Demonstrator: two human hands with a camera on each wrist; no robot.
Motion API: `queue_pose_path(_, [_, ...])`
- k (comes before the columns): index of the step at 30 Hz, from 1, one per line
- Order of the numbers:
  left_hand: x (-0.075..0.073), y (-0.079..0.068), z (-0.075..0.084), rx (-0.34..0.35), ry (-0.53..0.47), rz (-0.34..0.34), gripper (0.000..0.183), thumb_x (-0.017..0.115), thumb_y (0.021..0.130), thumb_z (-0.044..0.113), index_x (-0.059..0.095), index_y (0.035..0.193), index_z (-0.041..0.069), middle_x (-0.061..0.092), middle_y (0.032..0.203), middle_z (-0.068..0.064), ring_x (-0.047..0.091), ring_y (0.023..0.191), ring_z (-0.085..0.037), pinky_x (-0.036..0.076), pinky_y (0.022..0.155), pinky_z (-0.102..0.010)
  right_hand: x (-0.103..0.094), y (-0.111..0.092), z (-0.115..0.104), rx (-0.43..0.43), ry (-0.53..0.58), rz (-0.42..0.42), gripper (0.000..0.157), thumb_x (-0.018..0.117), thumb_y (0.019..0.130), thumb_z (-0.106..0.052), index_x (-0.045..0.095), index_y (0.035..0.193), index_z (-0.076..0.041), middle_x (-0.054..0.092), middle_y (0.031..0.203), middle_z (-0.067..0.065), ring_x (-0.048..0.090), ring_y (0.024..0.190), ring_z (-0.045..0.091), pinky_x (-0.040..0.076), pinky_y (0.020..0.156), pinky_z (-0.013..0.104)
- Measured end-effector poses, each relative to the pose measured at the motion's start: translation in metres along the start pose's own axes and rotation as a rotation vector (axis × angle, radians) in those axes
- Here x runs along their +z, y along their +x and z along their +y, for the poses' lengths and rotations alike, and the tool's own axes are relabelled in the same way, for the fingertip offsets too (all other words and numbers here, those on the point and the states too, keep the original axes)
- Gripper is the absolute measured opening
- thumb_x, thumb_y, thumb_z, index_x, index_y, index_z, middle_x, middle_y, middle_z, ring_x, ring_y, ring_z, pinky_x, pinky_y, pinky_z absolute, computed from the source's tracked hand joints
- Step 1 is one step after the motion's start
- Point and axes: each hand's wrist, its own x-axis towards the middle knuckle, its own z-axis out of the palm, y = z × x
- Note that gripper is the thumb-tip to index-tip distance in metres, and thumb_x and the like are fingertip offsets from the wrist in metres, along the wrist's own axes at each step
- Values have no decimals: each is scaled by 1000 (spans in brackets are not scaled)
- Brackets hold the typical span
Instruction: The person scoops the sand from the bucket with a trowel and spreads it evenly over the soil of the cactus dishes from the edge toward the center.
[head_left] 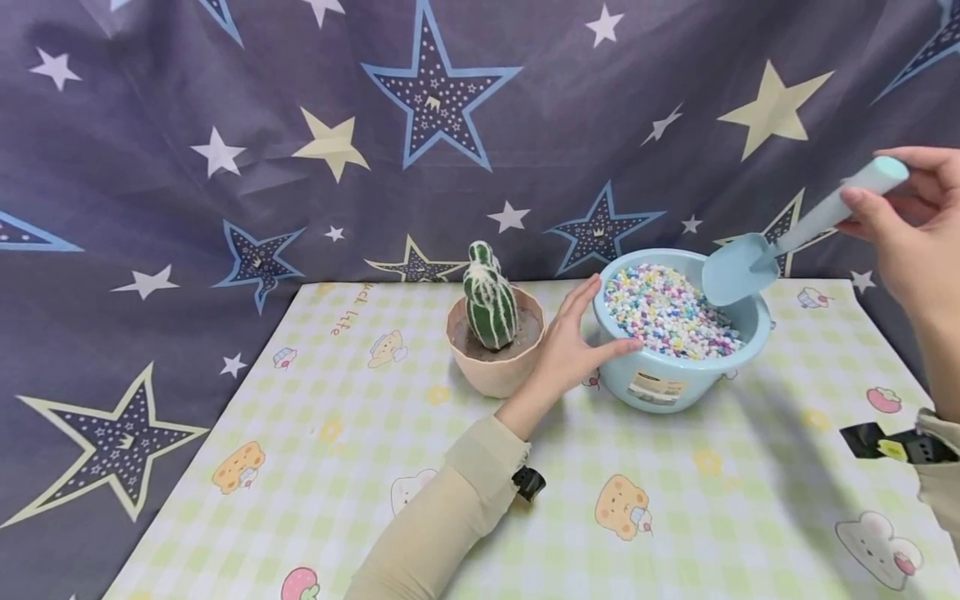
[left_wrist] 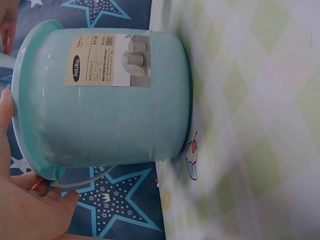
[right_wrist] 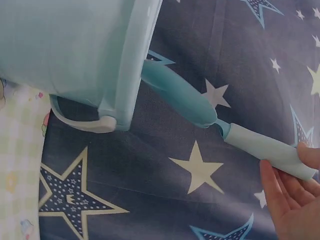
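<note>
A light blue bucket [head_left: 660, 385] holds many small multicoloured beads [head_left: 667, 312]. My left hand [head_left: 566, 346] grips its left side, with the thumb over the front rim and the fingers along the outside. In the left wrist view those fingers lie by the bucket's thin handle [left_wrist: 82, 183]. My right hand [head_left: 926, 225] pinches the pale handle of a light blue toy shovel [head_left: 817, 217] near its end. The shovel is tilted, its blade [head_left: 738, 271] lowest and over the right part of the bucket. In the right wrist view the blade's tip passes behind the rim.
A green cactus [head_left: 491, 304] stands in a pinkish pot [head_left: 491, 379] just left of the bucket, close to my left hand. A checked cloth [head_left: 315, 500] with cartoon prints covers the table. Behind hangs a dark curtain [head_left: 300, 75] with stars.
</note>
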Motion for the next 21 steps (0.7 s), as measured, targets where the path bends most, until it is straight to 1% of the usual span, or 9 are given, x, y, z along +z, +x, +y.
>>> queue_pose_path(3, [1, 0, 0, 4, -13, -1, 97, 84, 78, 44, 29, 158, 28, 25, 164, 16, 31, 151, -19, 30, 123, -46, -5, -3, 7, 48, 166, 47, 31, 64, 91, 5, 66, 118, -11, 72, 94, -13, 69, 83, -3, 53, 65, 3])
queue_pose_path(6, [1, 0, 0, 2, -16, 2, 97, 84, 78, 44, 30, 158, 28, 25, 164, 16, 31, 151, -19, 30, 123, -46, -9, -8, 14, 102, 331, 92, 30, 64, 89, 10, 68, 113, -8, 73, 92, -6, 71, 82, 3, 54, 62, 6])
queue_pose_path(12, [1, 0, 0, 8, 1, 8, 97, 84, 78, 45, 31, 158, 26, 26, 163, 17, 32, 150, -19, 31, 123, -47, -14, -16, 22, 218, 567, 172, 27, 65, 86, 16, 70, 106, -2, 66, 91, 5, 67, 81, 10, 58, 57, 14])
queue_pose_path(14, [1, 0, 0, 15, 1, 8, 97, 83, 78, 45, 31, 157, 24, 26, 163, 17, 32, 150, -19, 31, 123, -47, -15, -18, 25, 246, 612, 191, 26, 64, 86, 17, 70, 103, -1, 64, 89, 7, 65, 78, 12, 59, 56, 16])
queue_pose_path(16, [0, 0, 0, 16, 3, 9, 97, 83, 78, 45, 31, 157, 24, 26, 163, 17, 32, 150, -19, 32, 122, -47, -16, -21, 27, 265, 647, 202, 26, 64, 85, 18, 70, 102, -1, 63, 88, 9, 65, 76, 13, 59, 55, 17])
queue_pose_path(21, [0, 0, -1, 17, -5, 3, 97, 84, 78, 45, 31, 157, 25, 26, 163, 17, 31, 151, -18, 32, 123, -46, -16, -27, 33, 266, 628, 206, 26, 66, 85, 16, 68, 106, -1, 66, 87, 7, 65, 77, 12, 59, 55, 17])
